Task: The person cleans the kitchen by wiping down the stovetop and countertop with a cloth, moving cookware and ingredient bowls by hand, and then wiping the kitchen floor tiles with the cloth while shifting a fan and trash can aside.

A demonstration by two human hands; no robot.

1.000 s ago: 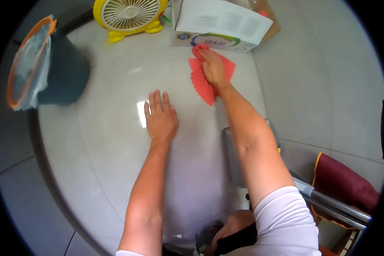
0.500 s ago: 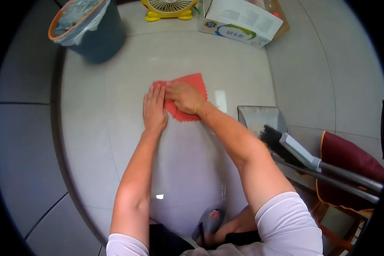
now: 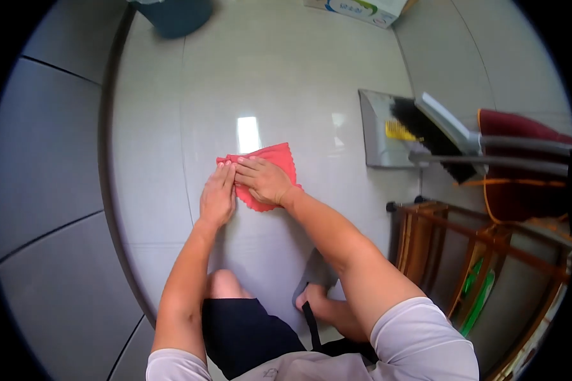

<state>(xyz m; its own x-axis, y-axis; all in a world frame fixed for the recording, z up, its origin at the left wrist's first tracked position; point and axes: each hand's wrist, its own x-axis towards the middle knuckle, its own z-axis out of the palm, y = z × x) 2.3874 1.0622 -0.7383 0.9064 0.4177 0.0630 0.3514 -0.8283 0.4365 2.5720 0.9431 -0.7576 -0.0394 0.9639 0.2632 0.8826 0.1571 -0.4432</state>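
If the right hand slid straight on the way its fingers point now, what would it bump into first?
Most likely the left hand: its fingertips lie just ahead of those of the right hand, on the red cloth. Whether they already touch is hard to tell.

floor looks glossy, red cloth matt, rack perhaps wooden.

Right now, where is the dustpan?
In the head view, the dustpan is on the floor, to the right of the red cloth, with the broom overlapping its right part.
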